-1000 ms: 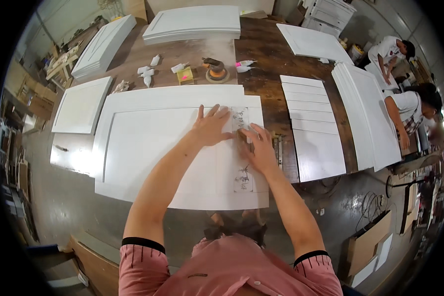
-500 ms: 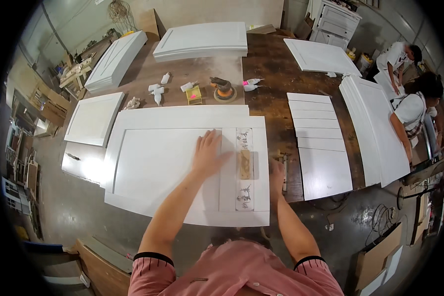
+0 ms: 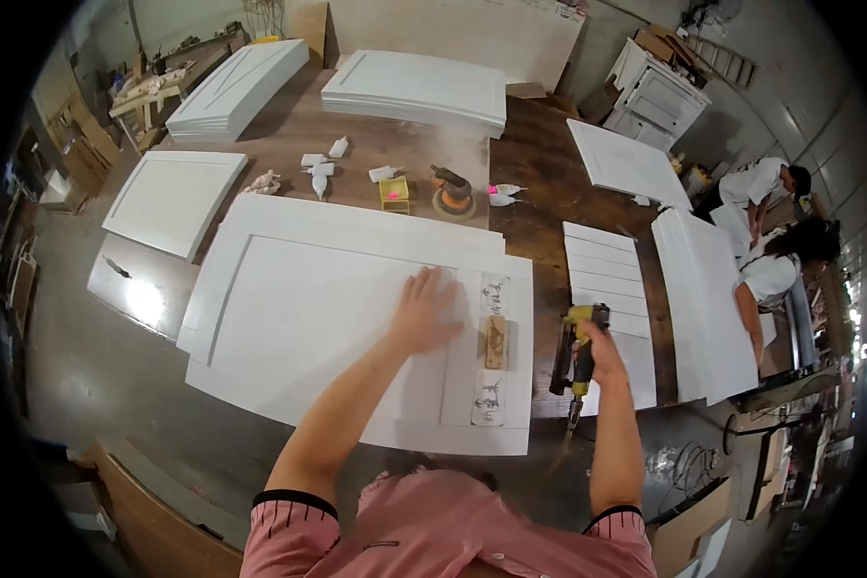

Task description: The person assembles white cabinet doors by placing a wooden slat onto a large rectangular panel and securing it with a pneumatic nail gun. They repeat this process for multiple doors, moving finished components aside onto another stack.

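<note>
My left hand (image 3: 426, 313) lies flat with spread fingers on a large white framed panel (image 3: 308, 308), near its right inner frame edge. To the right of the panel, my right hand (image 3: 602, 354) grips the handle of a yellow and black nail gun (image 3: 582, 315), raised above the table. A pale strip (image 3: 489, 395) with dark markings lies across the panel's right part. On that strip rests a small wooden block (image 3: 495, 342).
Behind the panel sit an orbital sander (image 3: 453, 199), a yellow box (image 3: 393, 196) and several white bottles (image 3: 320, 173). Slatted white boards (image 3: 607, 289) lie to the right, beside a stack of white panels (image 3: 689, 308). Two other people (image 3: 766, 275) work at the far right.
My right hand has come up from beside the panel's right edge, moving right, and the nail gun now shows in it. My left hand stays on the panel. The view has shifted.
</note>
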{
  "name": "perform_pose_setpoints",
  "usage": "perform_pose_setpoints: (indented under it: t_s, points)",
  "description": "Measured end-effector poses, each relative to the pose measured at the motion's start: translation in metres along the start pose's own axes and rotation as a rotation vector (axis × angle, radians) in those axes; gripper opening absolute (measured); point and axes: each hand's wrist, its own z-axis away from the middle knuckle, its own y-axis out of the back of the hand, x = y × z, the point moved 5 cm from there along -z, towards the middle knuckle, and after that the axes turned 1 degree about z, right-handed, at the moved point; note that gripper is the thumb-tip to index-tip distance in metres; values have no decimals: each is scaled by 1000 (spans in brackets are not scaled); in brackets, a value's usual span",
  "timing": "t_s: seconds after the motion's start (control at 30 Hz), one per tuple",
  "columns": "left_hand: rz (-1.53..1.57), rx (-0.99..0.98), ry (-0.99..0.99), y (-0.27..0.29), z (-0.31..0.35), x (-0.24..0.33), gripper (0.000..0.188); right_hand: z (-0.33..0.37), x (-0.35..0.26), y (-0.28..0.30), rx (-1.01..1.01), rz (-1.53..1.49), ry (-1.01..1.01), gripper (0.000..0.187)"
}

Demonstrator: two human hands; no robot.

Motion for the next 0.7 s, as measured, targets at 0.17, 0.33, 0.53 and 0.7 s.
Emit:
perform_pose_setpoints:
  t_s: [0.17,0.33,0.53,0.7]
  points:
    - [-7,-31,12,5,-1,5,80,38,-94,-63,-251,84,250,68]
    - [-34,11,2,3,0,-4,83,30,-130,-155,-368,536,87,59]
    - [-37,-104,61,8,-5,7,87,-12,-122,-185,-420,736,60,36]
    - [-63,-109,55,9,-2,7,88,-21,-123,-191,-441,733,-6,36]
